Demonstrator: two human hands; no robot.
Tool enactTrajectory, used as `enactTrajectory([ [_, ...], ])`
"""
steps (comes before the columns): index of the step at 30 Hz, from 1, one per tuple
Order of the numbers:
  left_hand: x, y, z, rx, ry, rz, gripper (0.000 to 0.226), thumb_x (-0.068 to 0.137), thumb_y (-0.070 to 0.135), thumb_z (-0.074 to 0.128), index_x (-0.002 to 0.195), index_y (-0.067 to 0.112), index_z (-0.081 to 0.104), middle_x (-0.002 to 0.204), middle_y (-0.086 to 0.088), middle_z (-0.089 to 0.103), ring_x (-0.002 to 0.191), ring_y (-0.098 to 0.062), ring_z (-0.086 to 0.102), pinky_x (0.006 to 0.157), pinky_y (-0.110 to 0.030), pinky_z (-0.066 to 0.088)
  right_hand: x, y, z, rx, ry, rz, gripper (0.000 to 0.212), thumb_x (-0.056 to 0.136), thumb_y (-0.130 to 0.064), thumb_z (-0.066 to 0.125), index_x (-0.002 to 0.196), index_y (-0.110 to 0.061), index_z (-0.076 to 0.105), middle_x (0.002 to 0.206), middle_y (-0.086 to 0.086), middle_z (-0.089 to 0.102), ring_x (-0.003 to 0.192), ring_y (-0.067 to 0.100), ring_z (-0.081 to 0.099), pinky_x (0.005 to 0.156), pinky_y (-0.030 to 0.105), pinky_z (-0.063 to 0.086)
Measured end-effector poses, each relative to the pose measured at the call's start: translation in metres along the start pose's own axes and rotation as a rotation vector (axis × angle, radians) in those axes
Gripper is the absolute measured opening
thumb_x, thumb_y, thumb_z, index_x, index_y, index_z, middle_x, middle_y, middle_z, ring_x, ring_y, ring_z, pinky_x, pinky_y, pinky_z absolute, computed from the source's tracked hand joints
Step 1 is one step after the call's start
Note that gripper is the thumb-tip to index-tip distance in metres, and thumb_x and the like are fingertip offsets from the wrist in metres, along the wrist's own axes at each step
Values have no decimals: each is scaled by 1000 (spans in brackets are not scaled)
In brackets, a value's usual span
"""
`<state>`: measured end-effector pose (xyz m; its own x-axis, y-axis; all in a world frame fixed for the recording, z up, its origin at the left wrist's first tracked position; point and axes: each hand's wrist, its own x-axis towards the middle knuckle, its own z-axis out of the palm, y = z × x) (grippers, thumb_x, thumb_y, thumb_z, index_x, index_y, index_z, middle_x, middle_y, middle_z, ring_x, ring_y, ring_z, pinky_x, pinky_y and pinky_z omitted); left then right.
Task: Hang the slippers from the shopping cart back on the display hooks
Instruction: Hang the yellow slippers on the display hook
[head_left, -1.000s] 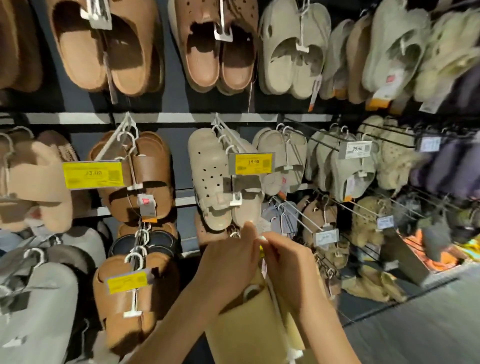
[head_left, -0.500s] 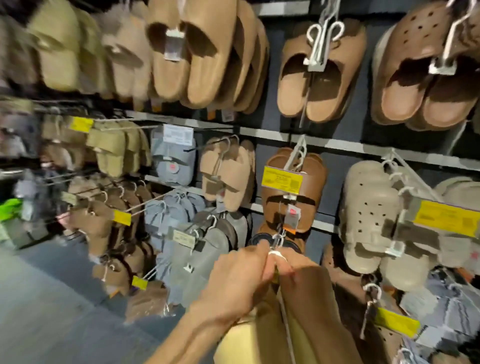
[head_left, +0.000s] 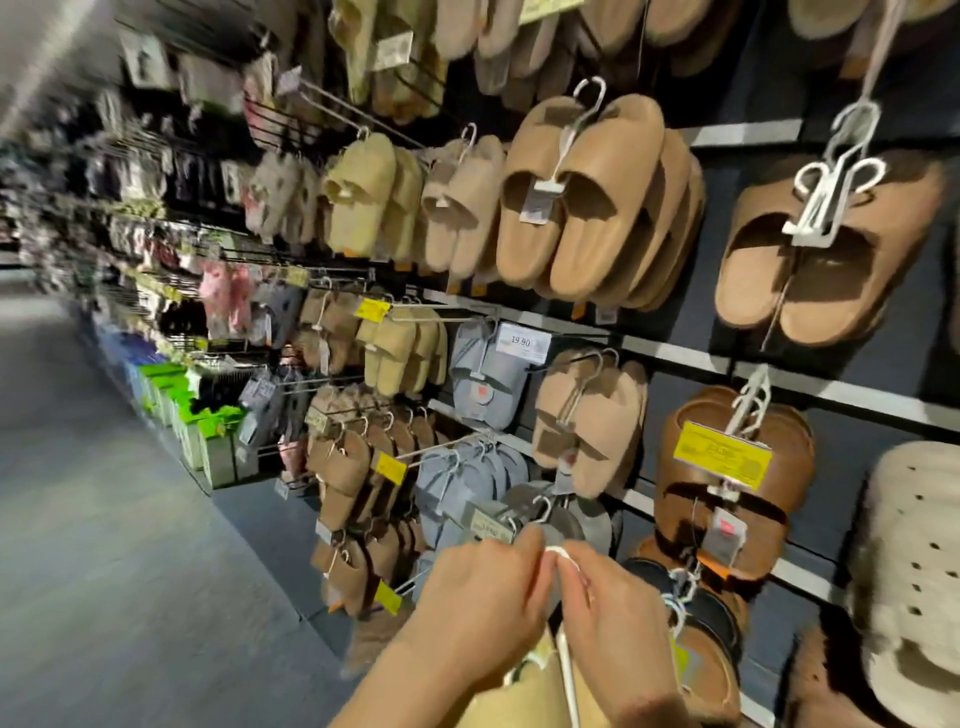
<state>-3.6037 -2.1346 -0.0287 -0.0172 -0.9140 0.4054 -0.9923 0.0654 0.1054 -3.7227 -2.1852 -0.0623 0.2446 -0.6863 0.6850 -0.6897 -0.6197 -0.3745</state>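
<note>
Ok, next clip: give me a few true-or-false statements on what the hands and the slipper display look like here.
1. Both hands pinch a white plastic hanger hook. True: the left hand and the right hand meet at it.
2. The held tan slippers already hang on the display. False: they are below the hands, off any hook.
3. A white price tag reads 19.90. True.
4. The cream clog with holes hangs left of the hands. False: it is at the right edge.
5. The brown slippers carry a yellow label. True.
</note>
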Motion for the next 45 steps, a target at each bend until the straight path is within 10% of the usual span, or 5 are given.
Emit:
enactTrajectory([
  [13,42,-136,-15,-43,176,-183,53,86,69,26,81,25,55,65,5,59,67,-12,57,53,-28,35,93,-66,89,258,21,-122,43,87,-41,28,84,-21,67,63,4,64,58,28,60,50,36,46],
  [24,133,-388,-26,-192,203,-342,46,74,64,58,60,23,45,58,4,53,56,-11,48,51,-31,33,240,-179,295,299,-11,-94,45,87,-43,27,94,-21,65,80,11,69,77,37,62,62,42,49],
  [35,286,-596,7,-556,140,-360,21,88,38,57,87,17,54,74,2,52,76,-22,53,63,-30,37,401,-224,443,103,-45,92,29,100,-24,35,103,-11,60,97,16,66,92,36,57,61,32,22],
  [45,417,-673,84,-917,81,-359,16,92,29,54,103,17,55,94,5,60,100,-18,59,83,-25,44,508,-192,553,-197,9,255,25,98,-15,34,107,-8,57,99,12,65,93,32,60,65,30,34],
])
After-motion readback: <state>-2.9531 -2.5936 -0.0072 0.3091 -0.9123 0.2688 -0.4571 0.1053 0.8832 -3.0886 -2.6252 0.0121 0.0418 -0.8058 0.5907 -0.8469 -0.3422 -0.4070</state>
